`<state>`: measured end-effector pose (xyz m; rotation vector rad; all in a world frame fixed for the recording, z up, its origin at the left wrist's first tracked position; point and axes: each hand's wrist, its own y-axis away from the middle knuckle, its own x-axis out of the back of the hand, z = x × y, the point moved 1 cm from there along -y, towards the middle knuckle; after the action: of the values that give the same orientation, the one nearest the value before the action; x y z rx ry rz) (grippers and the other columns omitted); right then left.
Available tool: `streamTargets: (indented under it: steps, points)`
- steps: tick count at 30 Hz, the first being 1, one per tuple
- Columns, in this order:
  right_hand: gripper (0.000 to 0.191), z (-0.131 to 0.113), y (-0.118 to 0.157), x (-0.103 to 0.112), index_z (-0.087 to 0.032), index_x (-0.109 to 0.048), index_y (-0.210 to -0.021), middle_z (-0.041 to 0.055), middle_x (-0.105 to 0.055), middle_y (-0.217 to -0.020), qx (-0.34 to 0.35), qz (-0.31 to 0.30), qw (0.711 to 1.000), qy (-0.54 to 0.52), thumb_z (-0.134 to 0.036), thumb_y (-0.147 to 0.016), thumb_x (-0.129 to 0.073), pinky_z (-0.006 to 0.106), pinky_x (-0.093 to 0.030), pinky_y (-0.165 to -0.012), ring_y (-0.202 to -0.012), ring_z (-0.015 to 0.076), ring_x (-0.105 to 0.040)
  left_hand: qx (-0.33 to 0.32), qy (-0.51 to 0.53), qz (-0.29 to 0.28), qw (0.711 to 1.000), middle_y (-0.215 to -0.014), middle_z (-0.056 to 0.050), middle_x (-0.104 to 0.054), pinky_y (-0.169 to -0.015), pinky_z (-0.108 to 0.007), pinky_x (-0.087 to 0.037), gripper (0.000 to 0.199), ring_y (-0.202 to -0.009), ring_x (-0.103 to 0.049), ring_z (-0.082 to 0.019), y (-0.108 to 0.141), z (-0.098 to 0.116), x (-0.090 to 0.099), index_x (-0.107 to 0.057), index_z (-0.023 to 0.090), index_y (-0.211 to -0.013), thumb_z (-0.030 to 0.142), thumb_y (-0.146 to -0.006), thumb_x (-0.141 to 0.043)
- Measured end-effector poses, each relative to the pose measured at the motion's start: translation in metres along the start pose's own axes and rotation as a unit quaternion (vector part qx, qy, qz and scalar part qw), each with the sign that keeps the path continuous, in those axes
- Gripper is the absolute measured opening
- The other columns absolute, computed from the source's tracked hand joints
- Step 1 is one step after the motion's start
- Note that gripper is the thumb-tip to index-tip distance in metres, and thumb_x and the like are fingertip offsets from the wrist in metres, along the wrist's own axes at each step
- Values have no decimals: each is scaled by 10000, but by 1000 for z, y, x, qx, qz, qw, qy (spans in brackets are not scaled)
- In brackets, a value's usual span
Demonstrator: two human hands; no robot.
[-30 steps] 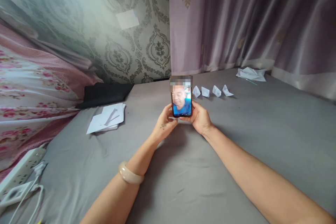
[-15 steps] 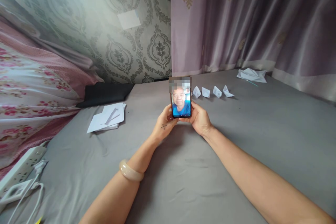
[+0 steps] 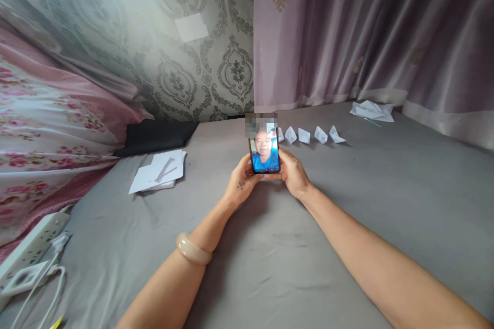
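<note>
A smartphone (image 3: 265, 157) is held upright between both hands, its lit screen towards me showing a person in blue; its top part is blurred. My left hand (image 3: 242, 180) grips the lower left side, and a pale bangle (image 3: 193, 250) circles that forearm. Around the lower right side my right hand (image 3: 294, 172) is closed. Fingers behind the phone are hidden. Just beyond it, to the right, several small folded white paper shapes (image 3: 304, 135) stand in a row, one partly covered by the phone.
Loose white paper sheets (image 3: 158, 172) lie on the grey bedsheet (image 3: 278, 267) at left, before a folded black cloth (image 3: 160, 137). More folded paper (image 3: 372, 111) rests at the far right near the curtain (image 3: 316, 36). A power strip (image 3: 34, 244) with cables sits at the left edge.
The phone has shifted and tilted slightly to the left, uncovering part of another folded paper shape. Both hands keep their grip on it.
</note>
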<state>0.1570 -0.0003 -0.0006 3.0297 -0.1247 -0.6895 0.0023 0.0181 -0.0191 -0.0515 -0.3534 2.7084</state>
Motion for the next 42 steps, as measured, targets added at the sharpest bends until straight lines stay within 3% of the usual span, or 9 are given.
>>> streamTargets:
  steps: [8, 17, 23, 33, 42]
  points:
    - [463, 4, -3, 5, -256, -669, -1128, 19, -726, -942, 11, 16, 998, 52, -554, -779, -610, 361, -592, -588, -762, 224, -685, -1, -25, 6, 1000, -936, -60, -667, -726, -288, -473, 624, -818, -619, -185, 1, -2, 3, -436, 142, -1308, 185, -742, -696]
    - [499, 4, -4, 4, -236, -662, -1122, 22, -731, -935, 11, 31, 998, 62, -572, -756, -618, 365, -572, -661, -831, 240, -687, -3, -56, 21, 998, -929, -52, -672, -705, -268, -474, 627, -790, -610, -165, 1, -5, 3, -442, 141, -1321, 138, -738, -671]
    - [462, 7, -7, 3, -215, -692, -1059, 22, -737, -966, 49, 17, 999, 15, -539, -731, -672, 352, -545, -752, -916, 239, -676, 1, -68, 29, 997, -958, -50, -677, -693, -257, -478, 602, -795, -614, -161, 1, -2, 2, -462, 156, -1305, 108, -738, -655]
    - [487, 6, -4, 3, -231, -683, -1077, 8, -740, -893, 28, 30, 998, 43, -567, -727, -648, 334, -534, -670, -814, 227, -687, -3, -85, 35, 996, -967, -56, -674, -693, -261, -480, 598, -811, -621, -171, 2, -2, 3, -458, 158, -1298, 136, -735, -659]
    - [485, 6, -5, 3, -237, -682, -1089, 8, -743, -899, 25, 23, 999, 40, -568, -735, -649, 345, -540, -696, -833, 232, -690, -4, -86, 25, 996, -951, -50, -671, -734, -282, -496, 553, -819, -629, -176, 2, -5, 3, -456, 162, -1267, 139, -749, -648]
